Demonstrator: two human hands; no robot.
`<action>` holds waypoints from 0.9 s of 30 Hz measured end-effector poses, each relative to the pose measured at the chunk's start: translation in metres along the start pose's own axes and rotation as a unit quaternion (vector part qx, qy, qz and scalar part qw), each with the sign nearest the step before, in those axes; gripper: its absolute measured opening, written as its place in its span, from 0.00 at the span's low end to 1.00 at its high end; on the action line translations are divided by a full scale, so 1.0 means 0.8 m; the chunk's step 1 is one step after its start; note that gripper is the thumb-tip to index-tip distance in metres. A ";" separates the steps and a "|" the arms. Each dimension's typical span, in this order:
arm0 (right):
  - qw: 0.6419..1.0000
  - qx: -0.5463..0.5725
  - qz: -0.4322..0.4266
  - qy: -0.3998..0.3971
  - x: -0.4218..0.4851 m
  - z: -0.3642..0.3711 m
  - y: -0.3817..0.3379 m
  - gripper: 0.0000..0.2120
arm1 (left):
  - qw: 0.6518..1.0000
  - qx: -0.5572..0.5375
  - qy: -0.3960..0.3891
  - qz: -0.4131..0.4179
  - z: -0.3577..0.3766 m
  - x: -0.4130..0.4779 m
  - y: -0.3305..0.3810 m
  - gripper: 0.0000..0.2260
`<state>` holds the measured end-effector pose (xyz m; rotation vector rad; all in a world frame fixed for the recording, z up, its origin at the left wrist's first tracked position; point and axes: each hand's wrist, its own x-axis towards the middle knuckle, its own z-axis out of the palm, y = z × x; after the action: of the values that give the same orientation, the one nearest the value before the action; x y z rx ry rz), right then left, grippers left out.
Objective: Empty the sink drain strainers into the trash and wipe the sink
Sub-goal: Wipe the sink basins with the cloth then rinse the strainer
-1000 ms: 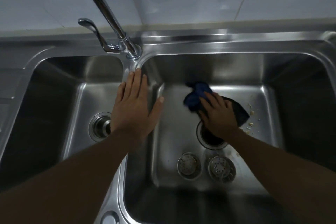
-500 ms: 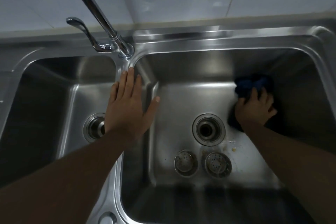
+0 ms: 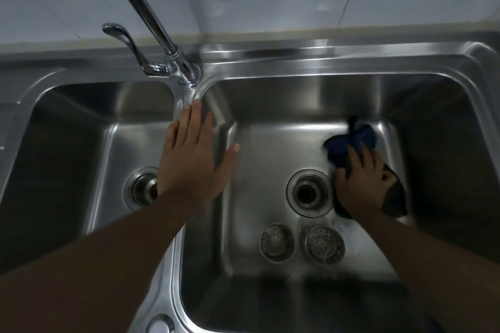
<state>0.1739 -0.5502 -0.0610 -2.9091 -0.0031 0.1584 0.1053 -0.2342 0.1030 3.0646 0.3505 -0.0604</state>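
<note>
left hand point(image 3: 193, 159) flat on divider point(image 3: 184, 105) — right hand point(image 3: 362, 184) pressing cloth point(image 3: 349, 143)

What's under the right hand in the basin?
A dark blue cloth, pressed to the sink floor by the right hand, beside the open drain. Any crumbs beneath the cloth are hidden.

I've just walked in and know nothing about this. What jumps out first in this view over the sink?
The right hand presses a dark blue cloth onto the floor of the right basin of the shiny stainless steel double sink, just right of its open round drain. The left hand lies flat, fingers spread, on the ridge dividing the basins. Two small round perforated metal strainers sit side by side in front of the drain.
</note>
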 end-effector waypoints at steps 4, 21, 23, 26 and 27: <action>0.962 -0.061 -0.261 -0.057 -0.013 -0.003 0.025 0.28 | 1.000 0.000 0.001 0.001 -0.001 -0.001 0.001 0.39; 0.926 -0.040 -0.356 -0.120 0.014 0.048 -0.236 0.28 | 1.000 -0.009 -0.023 0.011 -0.007 -0.001 -0.002 0.36; 0.886 -0.053 -0.443 -0.125 0.018 0.041 -0.213 0.28 | 1.000 -0.010 -0.025 0.012 -0.007 -0.001 -0.003 0.36; 0.887 -0.079 -0.445 -0.096 0.045 0.021 -0.151 0.28 | 1.000 -0.005 -0.026 0.014 -0.006 -0.002 -0.005 0.37; 0.910 -0.074 -0.399 -0.085 0.054 0.013 -0.128 0.29 | 1.000 -0.002 -0.026 0.017 -0.006 -0.001 -0.005 0.38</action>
<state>0.2170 -0.4478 -0.0529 -2.7569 -1.2476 0.2682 0.1034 -0.2304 0.1073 3.0581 0.2967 -0.1371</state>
